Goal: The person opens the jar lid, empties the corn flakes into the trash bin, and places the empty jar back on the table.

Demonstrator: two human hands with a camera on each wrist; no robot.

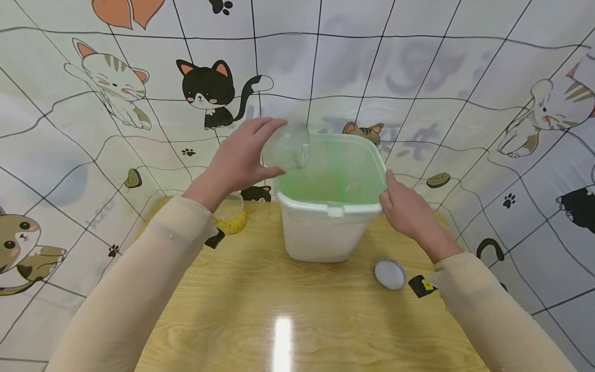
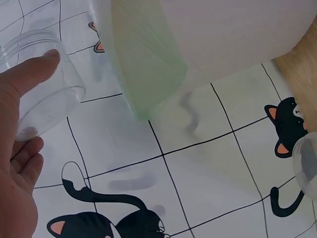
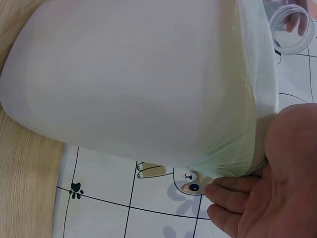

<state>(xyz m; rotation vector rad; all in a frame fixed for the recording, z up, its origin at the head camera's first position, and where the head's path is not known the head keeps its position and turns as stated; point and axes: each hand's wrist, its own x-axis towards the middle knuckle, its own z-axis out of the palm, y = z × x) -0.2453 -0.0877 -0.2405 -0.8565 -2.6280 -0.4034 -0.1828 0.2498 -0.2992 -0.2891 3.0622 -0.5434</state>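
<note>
My left hand grips a clear plastic jar, tipped on its side over the left rim of a white bin. In the left wrist view the thumb lies along the wall of the jar, and no contents show inside. A thin green bag lines the bin and folds over its rim. My right hand holds the right rim. The right wrist view shows that hand's fingers under the folded edge of the bag; the thumb is mostly hidden there.
A round silvery lid lies on the wooden table, right of the bin. Behind my left forearm stands a clear tub of small yellow bits. Tiled walls with cartoon cats close in the back and sides.
</note>
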